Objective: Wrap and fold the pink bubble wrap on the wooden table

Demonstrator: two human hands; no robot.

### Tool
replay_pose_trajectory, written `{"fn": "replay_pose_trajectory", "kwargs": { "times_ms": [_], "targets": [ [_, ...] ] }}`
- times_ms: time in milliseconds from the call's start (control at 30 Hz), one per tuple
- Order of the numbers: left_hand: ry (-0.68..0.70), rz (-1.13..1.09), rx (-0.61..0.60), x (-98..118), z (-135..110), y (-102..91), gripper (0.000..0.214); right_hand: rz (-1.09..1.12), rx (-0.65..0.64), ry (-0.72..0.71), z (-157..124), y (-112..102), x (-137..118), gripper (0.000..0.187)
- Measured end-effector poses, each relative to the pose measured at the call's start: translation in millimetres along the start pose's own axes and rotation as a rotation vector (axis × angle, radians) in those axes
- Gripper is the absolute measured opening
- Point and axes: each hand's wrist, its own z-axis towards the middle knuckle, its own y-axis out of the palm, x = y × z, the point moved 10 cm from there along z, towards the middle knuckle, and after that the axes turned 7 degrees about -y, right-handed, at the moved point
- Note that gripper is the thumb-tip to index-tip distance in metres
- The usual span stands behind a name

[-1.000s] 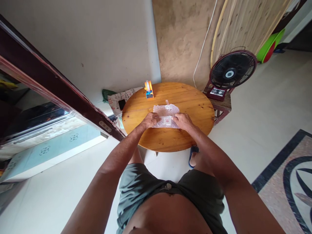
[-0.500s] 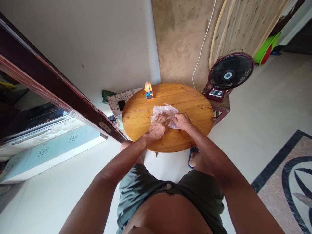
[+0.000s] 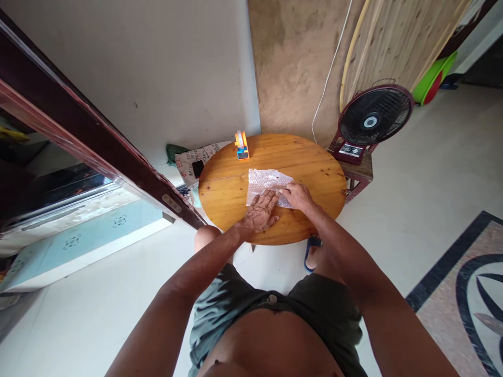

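Observation:
A piece of clear bubble wrap (image 3: 262, 179) lies flat on the round wooden table (image 3: 314, 157). My left hand (image 3: 261, 211) is open, palm down, its fingertips resting on the near edge of the wrap. On the wrap's right side, my right hand (image 3: 297, 196) is closed, with curled fingers pinching at the sheet. Its fingertips are partly hidden, close to the left hand's fingers. Toward the table's back edge stands an orange and blue tape dispenser (image 3: 242, 146), with neither hand on it.
To the right, a black fan (image 3: 370, 121) rests on a wooden stool (image 3: 359, 166). Left of the table, a dark phone (image 3: 197, 168) lies on a printed sack (image 3: 186, 163). A door frame (image 3: 118, 139) rises at left, and a wall stands behind the table.
My left hand has slid back toward me, uncovering more of the bubble wrap, which looks flatter. My right hand stays at the wrap's right side.

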Motion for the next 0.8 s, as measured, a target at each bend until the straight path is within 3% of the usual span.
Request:
{"fn": "replay_pose_trajectory", "kwargs": {
  "times_ms": [167,300,433,600,800],
  "targets": [
    [0.000,0.029,0.011,-1,0,2.7,0.074,0.166,0.181,0.060,-6,-6,22,0.035],
    [0.034,0.058,0.058,1,1,-1.1,0.071,0.273,0.400,0.154,-25,-15,47,0.047],
    [0.047,0.064,0.090,1,6,-5.2,0.063,0.355,0.490,0.163,-46,-12,54,0.056],
    [-0.057,0.043,0.155,3,17,-10.5,0.049,0.407,0.427,0.193,-54,-6,48,0.059],
    [-0.160,0.026,0.204,8,19,-2.3,0.047,0.438,0.245,0.286,-33,-9,58,0.048]
  ]
}}
